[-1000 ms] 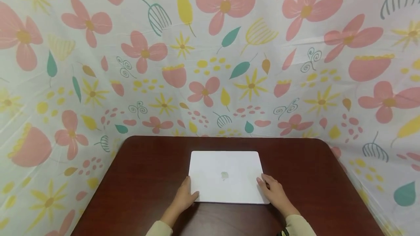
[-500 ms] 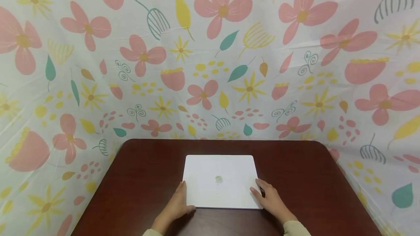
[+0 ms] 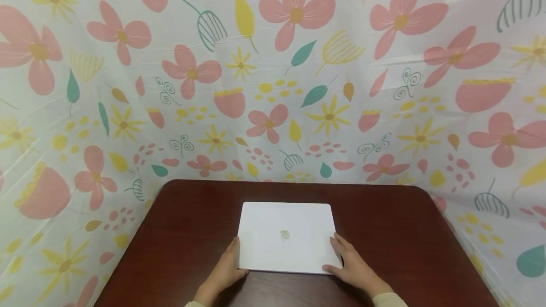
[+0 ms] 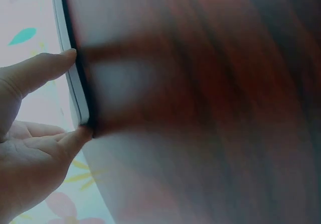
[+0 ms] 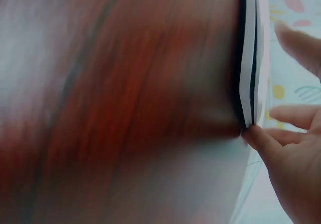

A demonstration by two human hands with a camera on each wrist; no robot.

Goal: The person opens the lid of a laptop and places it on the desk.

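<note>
Gripping the closed laptop (image 3: 286, 231) from both sides, left hand (image 3: 226, 267) and right hand (image 3: 351, 265) were, I judged, positioning it; whether it touched the table (image 3: 192, 217) I couldn't confirm. The next move called for level handling.

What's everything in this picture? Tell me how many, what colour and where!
Laptop: 1, whitish silver, shut, between the two grips
Logo: 1, pale greenish, middle of the laptop's lid
Table: 1, dark reddish brown, beneath the laptop
Patterned cloth: count unclear, white with pink, yellow, green and orange prints, behind and beside the table
Sleeves: 2, light beige, bottom edge of the head view
Left grip (a bare hand): 1, at the laptop's near left corner
Right grip (a bare hand): 1, at the laptop's near right corner
</note>
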